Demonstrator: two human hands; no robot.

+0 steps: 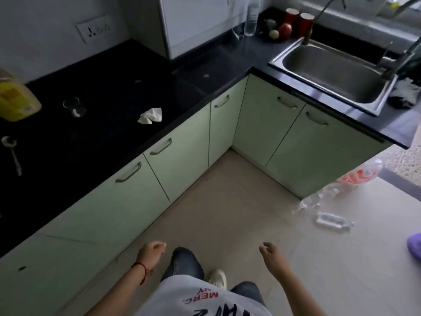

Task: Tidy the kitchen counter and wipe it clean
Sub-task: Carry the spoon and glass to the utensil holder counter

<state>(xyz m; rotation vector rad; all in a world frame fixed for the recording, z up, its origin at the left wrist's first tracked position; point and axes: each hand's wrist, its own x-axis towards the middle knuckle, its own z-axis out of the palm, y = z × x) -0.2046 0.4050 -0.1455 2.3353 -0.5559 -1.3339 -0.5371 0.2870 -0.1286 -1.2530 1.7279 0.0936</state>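
The black L-shaped counter runs along the left and back. On it lie a crumpled white tissue, a clear glass, a metal spoon and a yellow bottle. Further back stand a clear plastic bottle, two red cups, a red apple and a small green fruit. My left hand and my right hand hang low over the floor, fingers loosely curled, holding nothing, well away from the counter.
A steel sink with a tap sits at the back right, a dark cloth beside it. Pale green cabinets stand below the counter. Empty plastic bottles lie on the tiled floor at right, near a purple object.
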